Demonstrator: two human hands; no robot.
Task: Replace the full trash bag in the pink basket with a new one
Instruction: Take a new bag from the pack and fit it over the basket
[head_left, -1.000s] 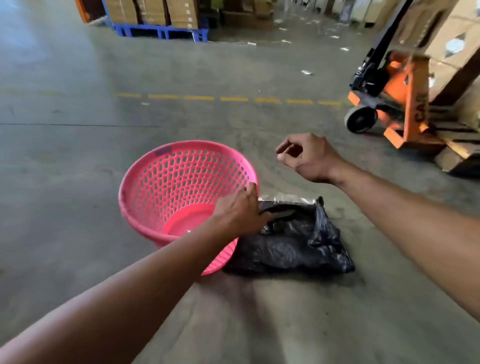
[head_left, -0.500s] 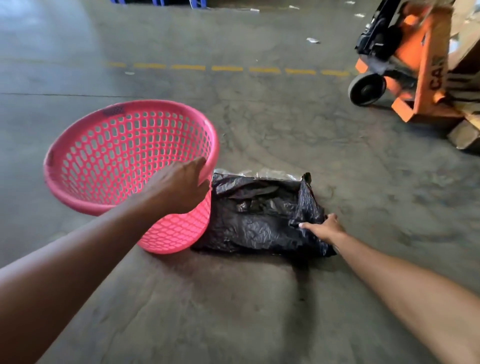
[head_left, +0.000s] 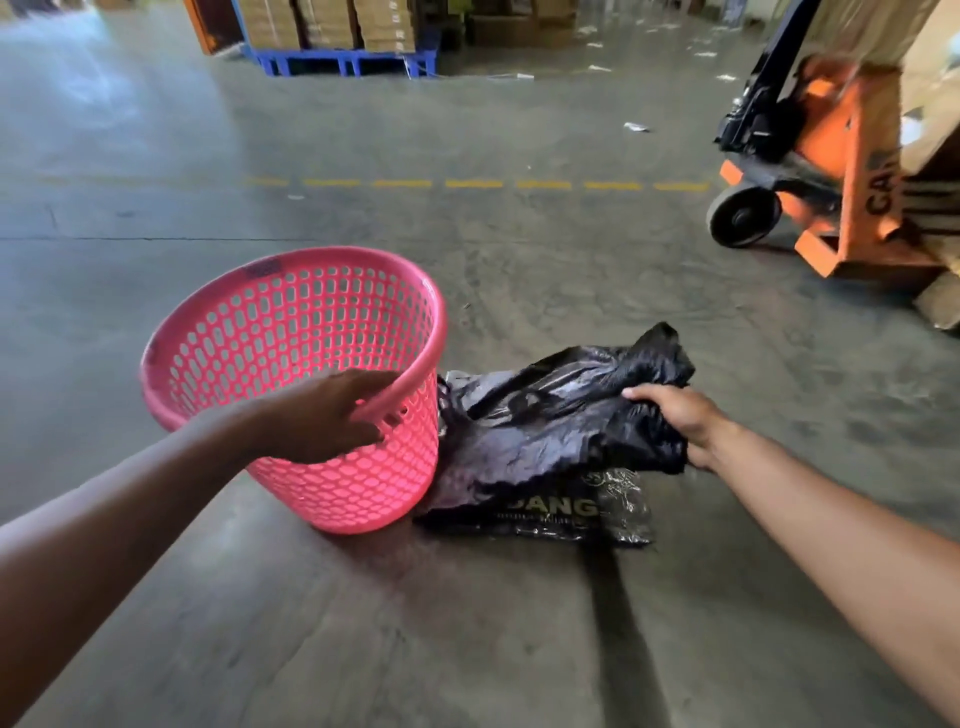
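Note:
The pink perforated basket stands on the concrete floor, tilted away from me, with no bag in it. My left hand grips its near rim. Right of the basket, touching it, lies a clear pack of black trash bags with gold lettering. A loose black trash bag is partly lifted off that pack. My right hand is closed on the bag's right end.
An orange pallet jack with a black wheel stands at the right, beside cardboard boxes. A blue pallet stacked with cartons is at the back. A dashed yellow line crosses the floor; paper scraps lie beyond it.
My right hand came down onto the black bag, gripped it and pulled it up off the pack. My left hand shifted its grip to the basket's near rim, and the basket now tilts away.

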